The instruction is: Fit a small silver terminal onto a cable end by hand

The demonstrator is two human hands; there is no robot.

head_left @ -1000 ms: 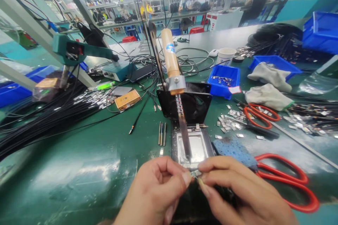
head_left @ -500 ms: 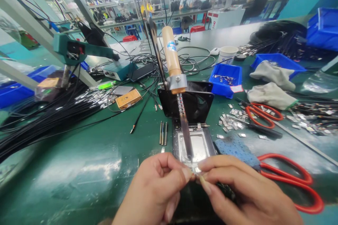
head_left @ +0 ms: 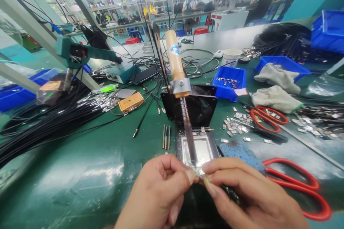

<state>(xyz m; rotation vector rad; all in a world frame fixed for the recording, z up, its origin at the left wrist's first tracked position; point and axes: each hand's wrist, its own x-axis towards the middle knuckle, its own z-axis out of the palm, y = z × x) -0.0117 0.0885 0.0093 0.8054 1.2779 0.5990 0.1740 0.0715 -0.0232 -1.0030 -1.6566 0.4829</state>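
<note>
My left hand point(head_left: 163, 186) and my right hand point(head_left: 242, 189) meet at the front, thumbs and forefingers pinched together. Between their fingertips is a small metal connector point(head_left: 198, 178), silver with a coppery bit, mostly covered by the fingers. Just beyond it, the dark tip of a soldering iron point(head_left: 190, 143) points down at my fingertips; whether it touches the piece I cannot tell. The iron's wooden handle point(head_left: 174, 55) is clamped in a metal bracket point(head_left: 180, 86). Under the tip lies a shallow metal tray point(head_left: 205, 148). A blue sponge point(head_left: 240, 154) is beside my right hand.
Red-handled scissors point(head_left: 298, 175) lie at the right, with another red-handled pair point(head_left: 266, 118) behind. Loose metal shells point(head_left: 233, 125), grey gloves point(head_left: 276, 98) and a blue bin point(head_left: 229, 78) stand further back. Black cables point(head_left: 53, 114) cover the left side. A black fan point(head_left: 189, 107) stands behind the tray.
Both hands keep their pinch in nearly the same place. The view has shifted very slightly; nothing is visibly taken up or let go.
</note>
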